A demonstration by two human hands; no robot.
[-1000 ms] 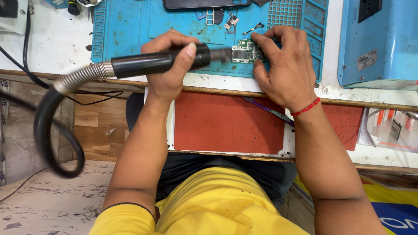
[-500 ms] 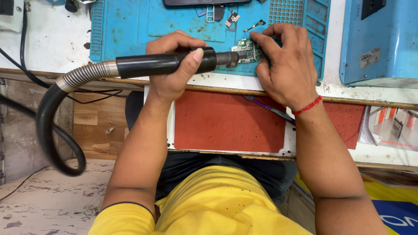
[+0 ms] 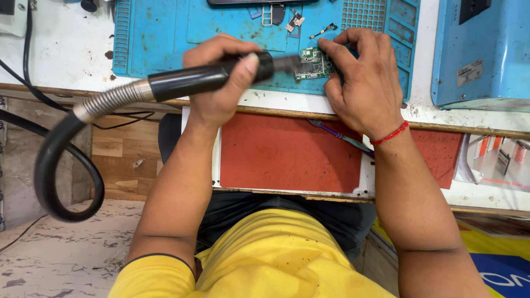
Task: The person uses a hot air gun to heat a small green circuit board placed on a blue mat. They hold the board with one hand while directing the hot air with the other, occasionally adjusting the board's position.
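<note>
- Nearest, at 6 o'clock, the person's yellow shirt [image 3: 276,259] fills the bottom of the view, with both bare forearms reaching up and away from it.
- Beyond the shirt, at the centre, a red pull-out board [image 3: 287,152] sits just below the table's edge.
- At 9 o'clock a black hose [image 3: 61,171] loops down off the table and joins a ribbed metal neck.
- The left hand [image 3: 221,91], at about 11 o'clock from the centre, is wrapped closed around the black handle of a hot-air tool [image 3: 204,80]; the thumb lies on top and the tool points right.
- The tool's metal tip is blurred and sits just beside the left edge of a small green circuit board [image 3: 314,62].
- The circuit board lies at 12 o'clock on a blue work mat [image 3: 165,33] on the white table [image 3: 61,55].
- The right hand [image 3: 367,83], at 1 o'clock, presses on the circuit board's right side with bent fingertips, pinning it down; a red thread bracelet [image 3: 389,133] circles that wrist.
- Farther on, at the mat's top, small loose metal parts [image 3: 295,21] lie scattered.
- At 2 o'clock a blue box-shaped machine [image 3: 480,52] stands on the table, right of the mat.
</note>
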